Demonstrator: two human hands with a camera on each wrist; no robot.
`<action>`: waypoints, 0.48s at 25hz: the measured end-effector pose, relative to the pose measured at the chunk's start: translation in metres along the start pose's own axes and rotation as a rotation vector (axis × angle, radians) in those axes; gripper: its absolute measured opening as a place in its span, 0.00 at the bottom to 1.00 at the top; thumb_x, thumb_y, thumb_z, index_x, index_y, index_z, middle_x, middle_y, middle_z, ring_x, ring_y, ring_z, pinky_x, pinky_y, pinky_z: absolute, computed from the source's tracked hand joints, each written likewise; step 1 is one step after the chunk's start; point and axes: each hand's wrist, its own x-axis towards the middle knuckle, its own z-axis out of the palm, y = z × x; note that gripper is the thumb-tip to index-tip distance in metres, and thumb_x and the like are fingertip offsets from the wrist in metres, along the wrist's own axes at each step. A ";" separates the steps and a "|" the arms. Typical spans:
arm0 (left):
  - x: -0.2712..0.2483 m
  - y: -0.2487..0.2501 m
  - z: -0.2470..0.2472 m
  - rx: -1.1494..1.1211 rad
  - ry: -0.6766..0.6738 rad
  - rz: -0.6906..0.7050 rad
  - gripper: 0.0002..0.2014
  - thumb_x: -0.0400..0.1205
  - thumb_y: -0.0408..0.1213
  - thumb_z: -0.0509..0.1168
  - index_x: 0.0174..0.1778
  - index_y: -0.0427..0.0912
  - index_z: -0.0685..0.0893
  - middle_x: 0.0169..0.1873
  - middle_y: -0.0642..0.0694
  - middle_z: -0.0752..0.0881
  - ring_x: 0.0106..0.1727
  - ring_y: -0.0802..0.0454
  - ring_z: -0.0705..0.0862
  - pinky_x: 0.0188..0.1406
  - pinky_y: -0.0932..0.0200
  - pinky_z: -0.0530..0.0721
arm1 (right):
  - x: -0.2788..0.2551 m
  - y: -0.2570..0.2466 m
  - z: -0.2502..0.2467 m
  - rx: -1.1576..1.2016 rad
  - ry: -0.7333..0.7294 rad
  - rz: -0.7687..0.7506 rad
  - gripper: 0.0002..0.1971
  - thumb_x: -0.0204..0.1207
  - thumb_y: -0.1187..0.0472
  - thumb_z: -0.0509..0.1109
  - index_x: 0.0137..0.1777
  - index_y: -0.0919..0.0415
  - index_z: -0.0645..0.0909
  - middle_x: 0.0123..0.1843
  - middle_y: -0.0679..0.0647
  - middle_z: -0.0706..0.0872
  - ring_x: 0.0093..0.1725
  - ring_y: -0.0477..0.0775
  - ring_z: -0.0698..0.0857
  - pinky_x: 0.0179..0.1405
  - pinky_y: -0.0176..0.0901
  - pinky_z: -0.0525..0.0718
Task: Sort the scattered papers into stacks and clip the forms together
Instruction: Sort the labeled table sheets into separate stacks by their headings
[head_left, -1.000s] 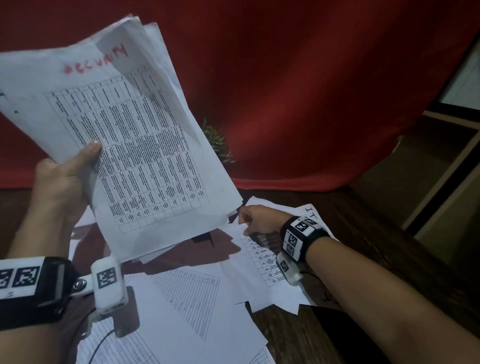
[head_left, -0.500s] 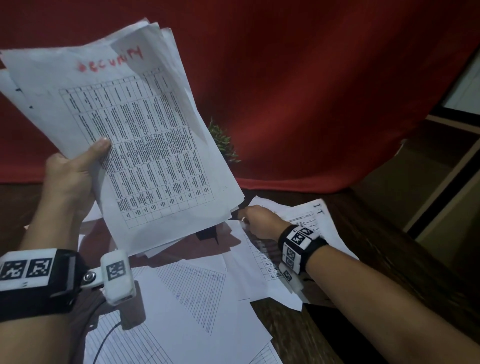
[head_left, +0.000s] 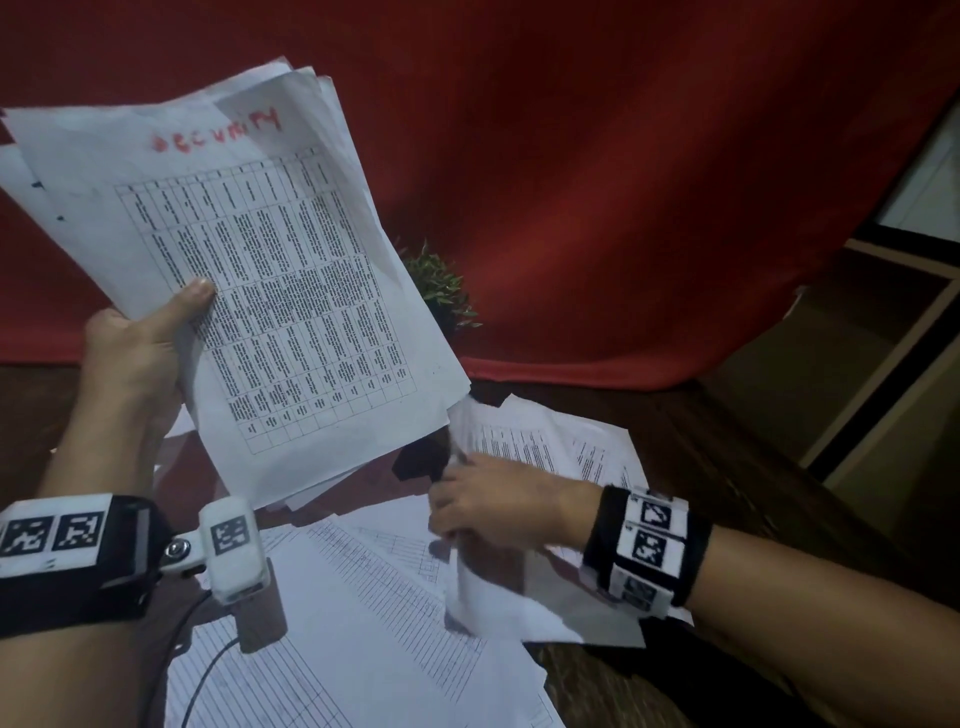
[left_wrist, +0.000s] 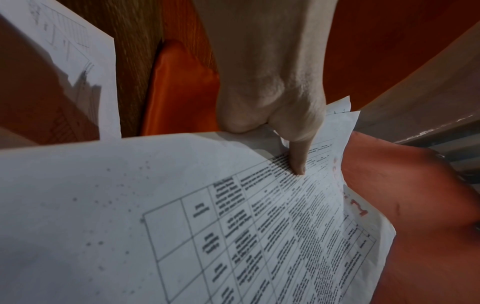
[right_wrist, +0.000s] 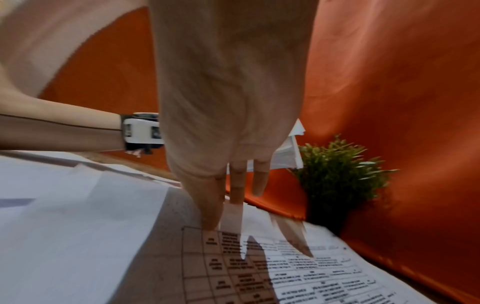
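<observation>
**Lifting the next sheet onto the held stack**

Red cloth (head_left: 597, 182) hangs behind a dark wooden table (head_left: 727, 467) where loose papers (head_left: 363, 597) lie overlapping, most of them printed with tables. A small green plant (head_left: 441, 291) stands at the back against the cloth.

Raised above the table, the stack (head_left: 270, 291) tilts toward the camera, its top form headed in red handwriting. The left hand (head_left: 135, 358) grips it at the lower left edge, thumb pressed on the printed face and fingers hidden behind. Its edges are uneven, with several sheets fanned out at the top.

Lower down, the right hand (head_left: 493, 506) pinches the near edge of one sheet (head_left: 530, 447), thumb on top, and that edge curls up off the table. How the fingers under it lie cannot be told.

The step in hand looks like picking this sheet up to join the stack. To do it well, the pinch should take one sheet only, since others lie beneath it. Lifting slowly would let the lower sheets drop away. Before any clip goes on, the stack probably needs tapping square on the table.
</observation>
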 end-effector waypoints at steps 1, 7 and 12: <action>0.000 0.000 0.000 0.004 0.002 -0.006 0.13 0.85 0.36 0.77 0.41 0.60 1.00 0.49 0.54 0.98 0.54 0.50 0.97 0.60 0.40 0.95 | -0.005 -0.010 0.004 0.024 -0.008 -0.057 0.09 0.85 0.62 0.71 0.60 0.55 0.89 0.62 0.53 0.89 0.62 0.56 0.84 0.68 0.57 0.80; 0.001 -0.002 0.000 0.006 0.009 -0.024 0.09 0.84 0.37 0.79 0.42 0.57 1.00 0.49 0.53 0.98 0.61 0.44 0.96 0.68 0.32 0.91 | -0.036 0.067 0.007 0.348 0.042 0.919 0.21 0.85 0.47 0.69 0.72 0.57 0.81 0.75 0.58 0.83 0.74 0.62 0.83 0.68 0.50 0.82; 0.019 -0.011 -0.018 0.028 -0.042 -0.114 0.46 0.57 0.65 0.89 0.69 0.44 0.93 0.65 0.46 0.95 0.64 0.43 0.95 0.64 0.36 0.93 | -0.052 0.115 0.038 0.633 -0.209 1.266 0.24 0.74 0.32 0.77 0.41 0.55 0.86 0.51 0.56 0.92 0.56 0.60 0.90 0.60 0.49 0.87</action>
